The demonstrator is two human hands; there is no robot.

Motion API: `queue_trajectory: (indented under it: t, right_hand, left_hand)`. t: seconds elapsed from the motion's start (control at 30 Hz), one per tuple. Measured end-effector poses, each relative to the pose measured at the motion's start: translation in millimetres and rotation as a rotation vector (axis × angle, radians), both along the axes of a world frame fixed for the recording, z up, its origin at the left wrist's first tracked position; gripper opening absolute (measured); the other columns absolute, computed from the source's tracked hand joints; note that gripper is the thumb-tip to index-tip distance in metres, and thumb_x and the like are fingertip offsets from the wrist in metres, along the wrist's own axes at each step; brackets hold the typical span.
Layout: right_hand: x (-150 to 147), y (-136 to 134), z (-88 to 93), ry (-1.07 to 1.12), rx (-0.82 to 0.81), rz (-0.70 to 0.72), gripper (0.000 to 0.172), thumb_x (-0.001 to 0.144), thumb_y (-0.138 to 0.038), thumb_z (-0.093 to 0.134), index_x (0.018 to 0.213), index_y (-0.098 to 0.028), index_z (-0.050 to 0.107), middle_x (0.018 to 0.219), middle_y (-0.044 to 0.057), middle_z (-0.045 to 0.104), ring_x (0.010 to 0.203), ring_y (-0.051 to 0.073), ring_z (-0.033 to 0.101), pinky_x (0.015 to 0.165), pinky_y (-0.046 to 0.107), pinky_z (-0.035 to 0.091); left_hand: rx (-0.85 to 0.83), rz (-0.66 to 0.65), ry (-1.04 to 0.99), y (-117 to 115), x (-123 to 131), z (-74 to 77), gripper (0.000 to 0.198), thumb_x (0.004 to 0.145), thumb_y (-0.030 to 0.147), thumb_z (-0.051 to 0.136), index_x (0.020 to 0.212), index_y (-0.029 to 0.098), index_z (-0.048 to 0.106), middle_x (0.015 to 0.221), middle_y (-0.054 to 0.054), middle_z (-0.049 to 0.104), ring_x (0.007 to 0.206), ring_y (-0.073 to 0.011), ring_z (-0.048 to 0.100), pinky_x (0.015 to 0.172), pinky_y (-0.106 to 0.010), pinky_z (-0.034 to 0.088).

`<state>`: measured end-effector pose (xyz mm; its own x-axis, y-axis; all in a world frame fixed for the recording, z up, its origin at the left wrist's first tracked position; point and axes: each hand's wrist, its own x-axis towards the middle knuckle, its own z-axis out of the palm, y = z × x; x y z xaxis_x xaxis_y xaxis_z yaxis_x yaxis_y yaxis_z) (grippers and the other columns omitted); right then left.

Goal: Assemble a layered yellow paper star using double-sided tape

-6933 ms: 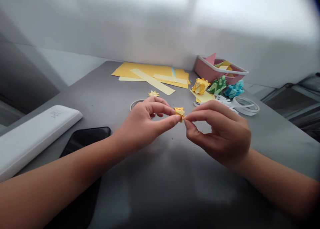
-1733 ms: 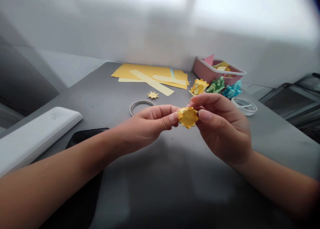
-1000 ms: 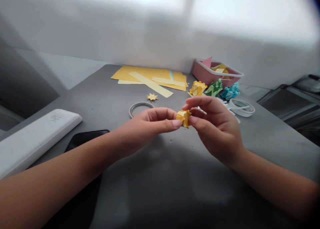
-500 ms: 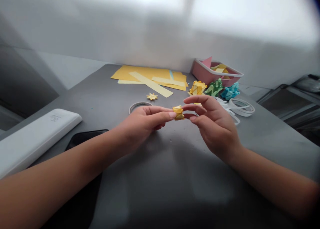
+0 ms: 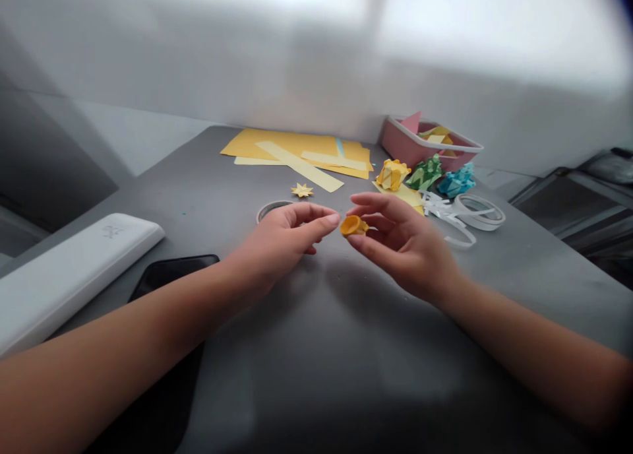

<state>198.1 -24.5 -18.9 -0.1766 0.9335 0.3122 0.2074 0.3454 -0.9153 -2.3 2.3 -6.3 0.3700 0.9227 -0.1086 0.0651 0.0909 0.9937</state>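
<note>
My right hand [image 5: 413, 246] holds a small yellow folded-paper piece [image 5: 353, 226] between thumb and fingers. The piece is turned so that a round, hollow orange-yellow end faces left, towards me. Just to its left is my left hand [image 5: 281, 239], thumb and index finger brought together in a pinch with nothing visible between them. Its thumb tip is very close to the paper piece; I cannot tell whether they touch. Beyond the left hand lies a small yellow paper star [image 5: 302, 190]. A tape roll [image 5: 271, 207] is partly hidden behind that hand.
Yellow paper sheets and strips [image 5: 297, 152] lie at the back. Yellow [image 5: 393, 174], green [image 5: 425, 173] and blue [image 5: 457, 180] folded-paper pieces stand before a pink box [image 5: 430, 144]. Right: white tape roll [image 5: 479, 213]. Left: white power bank [image 5: 84, 269] and black phone [image 5: 173, 269].
The yellow paper piece has passed from my left fingers to my right hand and turned, showing its hollow end. My right fingers have closed around it; the left has let go.
</note>
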Motion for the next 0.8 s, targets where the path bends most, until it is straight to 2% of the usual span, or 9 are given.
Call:
queue_trajectory:
  t: [0.1, 0.2, 0.27, 0.37, 0.53, 0.8]
  right_hand:
    - [-1.1, 1.6, 5.7, 0.214, -0.242, 0.006, 0.036, 0.085, -0.030, 0.074, 0.117, -0.027, 0.060, 0.107, 0.003, 0.070, 0.103, 0.019, 0.069, 0.101, 0.041, 0.055]
    - [-2.7, 2.7, 8.9, 0.398, -0.443, 0.021, 0.030, 0.085, -0.030, 0.073, 0.112, -0.025, 0.062, 0.101, 0.002, 0.074, 0.100, 0.019, 0.071, 0.100, 0.043, 0.055]
    - [-3.3, 2.9, 9.3, 0.448, -0.520, 0.021, 0.027, 0.085, -0.030, 0.073, 0.110, -0.025, 0.063, 0.098, 0.002, 0.075, 0.097, 0.019, 0.073, 0.098, 0.042, 0.057]
    - [-3.3, 2.4, 8.5, 0.461, -0.543, 0.042, 0.028, 0.085, -0.030, 0.074, 0.110, -0.024, 0.063, 0.098, 0.002, 0.076, 0.097, 0.019, 0.073, 0.096, 0.041, 0.057]
    - [-3.3, -0.4, 7.2, 0.382, -0.482, 0.047, 0.036, 0.082, -0.033, 0.077, 0.114, -0.025, 0.063, 0.100, 0.003, 0.076, 0.104, 0.022, 0.072, 0.098, 0.043, 0.057]
    - [-6.1, -2.6, 6.7, 0.345, -0.475, 0.051, 0.035, 0.081, -0.032, 0.078, 0.113, -0.026, 0.065, 0.100, 0.003, 0.076, 0.101, 0.020, 0.072, 0.094, 0.039, 0.058]
  left_hand:
    - [-0.006, -0.006, -0.032, -1.4, 1.2, -0.1, 0.033, 0.082, 0.044, 0.073, 0.107, 0.024, 0.071, 0.114, -0.004, 0.069, 0.100, -0.0182, 0.060, 0.086, -0.033, 0.047]
    - [0.021, -0.040, -0.004, -2.1, 0.9, -0.6, 0.035, 0.083, 0.044, 0.072, 0.109, 0.021, 0.070, 0.116, -0.007, 0.069, 0.104, -0.0202, 0.062, 0.088, -0.035, 0.048]
    - [0.049, -0.040, 0.022, -2.3, 0.3, -0.4, 0.037, 0.083, 0.045, 0.071, 0.110, 0.020, 0.069, 0.116, -0.007, 0.069, 0.104, -0.0207, 0.063, 0.089, -0.036, 0.049]
    - [0.091, -0.044, 0.059, -2.8, 0.0, 1.8, 0.035, 0.082, 0.041, 0.073, 0.111, 0.020, 0.067, 0.116, -0.006, 0.068, 0.101, -0.0196, 0.064, 0.087, -0.034, 0.049]
    - [0.249, -0.081, 0.158, -3.9, 0.0, 4.7, 0.026, 0.082, 0.039, 0.073, 0.100, 0.021, 0.070, 0.101, -0.003, 0.070, 0.087, -0.0171, 0.063, 0.080, -0.032, 0.049]
    - [0.425, -0.096, 0.264, -0.9, -0.6, 0.6, 0.024, 0.083, 0.043, 0.070, 0.087, 0.020, 0.075, 0.111, -0.006, 0.058, 0.096, -0.0188, 0.062, 0.081, -0.032, 0.053]
